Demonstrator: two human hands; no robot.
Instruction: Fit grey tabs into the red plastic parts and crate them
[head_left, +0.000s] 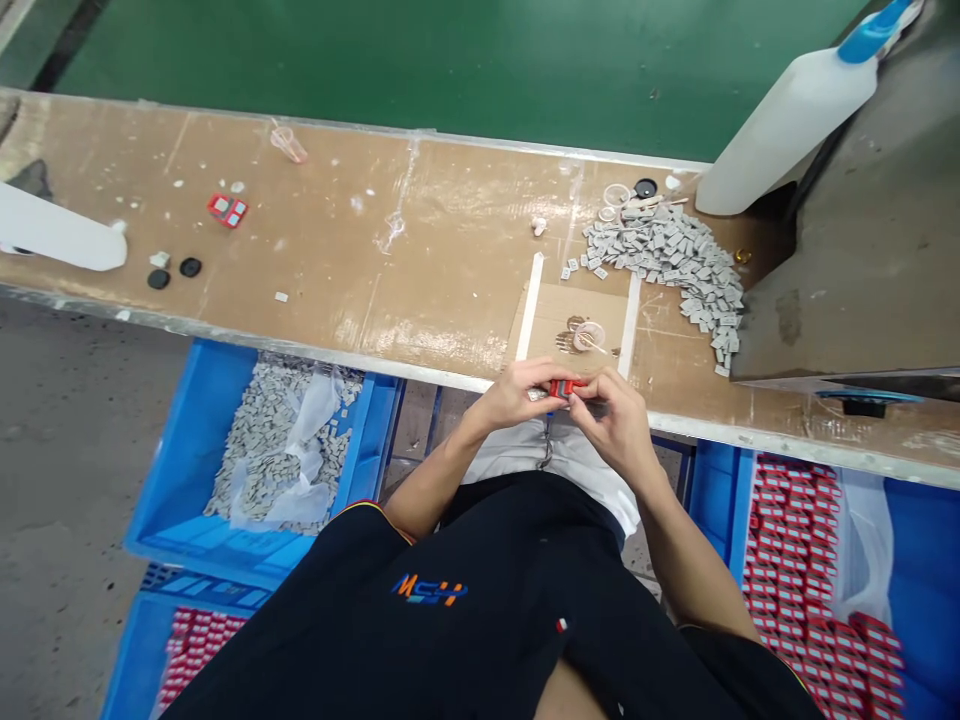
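Close to my body, at the table's front edge, both hands meet on a small red plastic part [562, 388] with a grey face. My left hand [521, 392] pinches its left end, and something small and pale shows under those fingers. On the other end, the fingers of my right hand [611, 410] are closed. Just beyond them a small clear cup [589, 337] with a thin stick in it stands on a cardboard sheet [577, 300] with dark stains. To the right of the sheet lies a heap of small grey tiles [675, 255].
White bottles stand at the right [787, 130] and left [60, 228]. A grey metal box [862, 250] borders the table's right side. Below are a blue bin [172, 470] of grey pieces and another bin with rows of red parts [795, 550]. Red pieces [227, 210] lie far left.
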